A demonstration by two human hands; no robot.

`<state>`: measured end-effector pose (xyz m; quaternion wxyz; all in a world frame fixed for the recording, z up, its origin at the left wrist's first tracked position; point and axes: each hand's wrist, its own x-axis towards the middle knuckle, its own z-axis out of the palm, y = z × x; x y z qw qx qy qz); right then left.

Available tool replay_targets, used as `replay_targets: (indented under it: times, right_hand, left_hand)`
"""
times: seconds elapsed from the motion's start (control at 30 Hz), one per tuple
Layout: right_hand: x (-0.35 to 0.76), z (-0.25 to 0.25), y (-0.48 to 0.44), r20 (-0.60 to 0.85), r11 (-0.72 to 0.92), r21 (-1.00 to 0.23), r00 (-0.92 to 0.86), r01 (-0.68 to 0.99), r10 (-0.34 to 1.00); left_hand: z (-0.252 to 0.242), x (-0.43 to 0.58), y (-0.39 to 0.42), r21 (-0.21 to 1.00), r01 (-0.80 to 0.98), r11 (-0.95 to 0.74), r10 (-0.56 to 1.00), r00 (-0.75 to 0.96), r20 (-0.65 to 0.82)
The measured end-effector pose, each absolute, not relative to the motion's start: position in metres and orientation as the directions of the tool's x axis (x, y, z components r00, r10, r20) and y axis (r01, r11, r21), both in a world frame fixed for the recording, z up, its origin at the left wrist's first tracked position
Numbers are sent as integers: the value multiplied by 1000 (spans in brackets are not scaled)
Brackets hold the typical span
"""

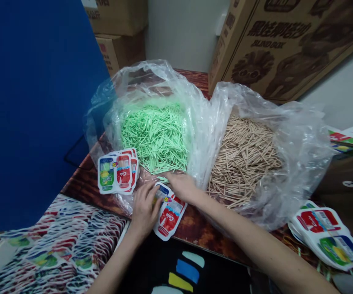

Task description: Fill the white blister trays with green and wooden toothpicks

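Note:
My left hand grips the left edge of a packet printed with a red Cola jar and a second jar that the hand partly covers. The packet lies at the table's front edge. Just above the packet's top, my right hand is closed on a few green sticks; its fingertips are partly hidden. Behind both hands, a pile of loose green sticks fills an open clear plastic bag. Several similar packets are stacked to the left of my left hand.
Another clear bag holds brown sticks on the right. More packets lie at the far right, and a box full of packets stands lower left. Cardboard cartons stand behind. A blue panel rises at left.

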<state>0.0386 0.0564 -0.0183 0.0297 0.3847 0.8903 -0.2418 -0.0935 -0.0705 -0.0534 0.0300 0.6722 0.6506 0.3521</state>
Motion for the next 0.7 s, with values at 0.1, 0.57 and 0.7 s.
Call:
replay_targets:
  times: [0.1, 0.57, 0.7]
  right_hand:
    - [39, -18, 60, -208, 612, -436, -735, 660, 645]
    - [44, -31, 53, -38, -58, -997, -319, -51, 947]
    - [46, -45, 32, -19, 12, -996, -339, 89, 940]
  left_hand:
    - [-49, -100, -70, 515, 848, -127, 877, -146, 457]
    - [-28, -130, -61, 541, 837, 81, 751, -408, 519]
    - [-24, -104, -60, 576, 816, -54, 806, -305, 507]
